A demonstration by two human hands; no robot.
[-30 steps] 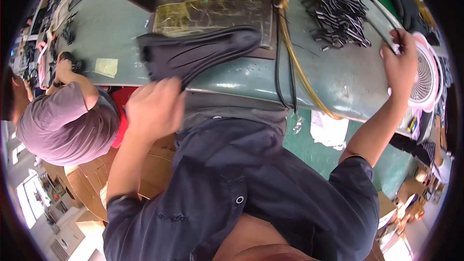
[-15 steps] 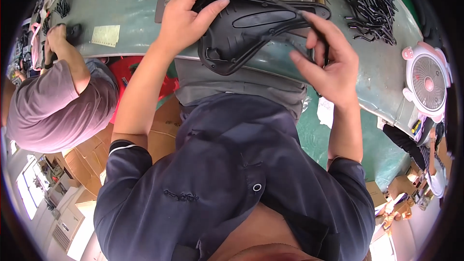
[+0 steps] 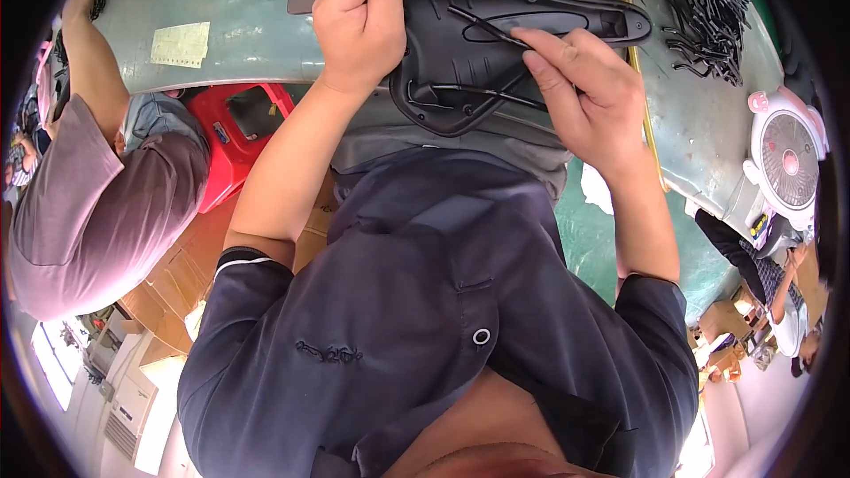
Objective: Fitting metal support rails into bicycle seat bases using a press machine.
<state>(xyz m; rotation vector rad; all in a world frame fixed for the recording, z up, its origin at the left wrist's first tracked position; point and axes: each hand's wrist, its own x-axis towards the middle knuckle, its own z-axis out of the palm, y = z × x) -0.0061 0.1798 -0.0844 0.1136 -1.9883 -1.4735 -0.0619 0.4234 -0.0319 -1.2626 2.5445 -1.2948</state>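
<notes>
Head view, saddle shell: a black plastic bicycle saddle shell [image 3: 496, 44] lay underside up at the near edge of a green workbench [image 3: 239, 0], just in front of the person's chest, its narrow nose pointing to the person's right.
Head view, wire rail: a thin black wire rail [image 3: 485, 26] lay across the ribbed underside of the shell, its two legs running toward the wide end.
Head view, left hand: the left hand [image 3: 359, 22] was clamped on the wide end of the shell, thumb pressed on the upper side, fingers curled over the rim.
Head view, right hand: the right hand [image 3: 584, 93] was pinched shut on the wire rail, forefinger laid along it near the middle of the shell.
Head view, surroundings: a heap of loose black wire rails [image 3: 704, 13] lay on the bench to the right, a small pink-and-white fan [image 3: 786, 159] stood beyond it, and a co-worker in a mauve shirt [image 3: 80, 212] sat at the left beside a red stool [image 3: 243, 137].
Risk: in my judgement the springy rail could snap out of its seat if the pinch slackened, and the shell, resting partly off the bench edge, could tip toward the lap if the left grip eased.
</notes>
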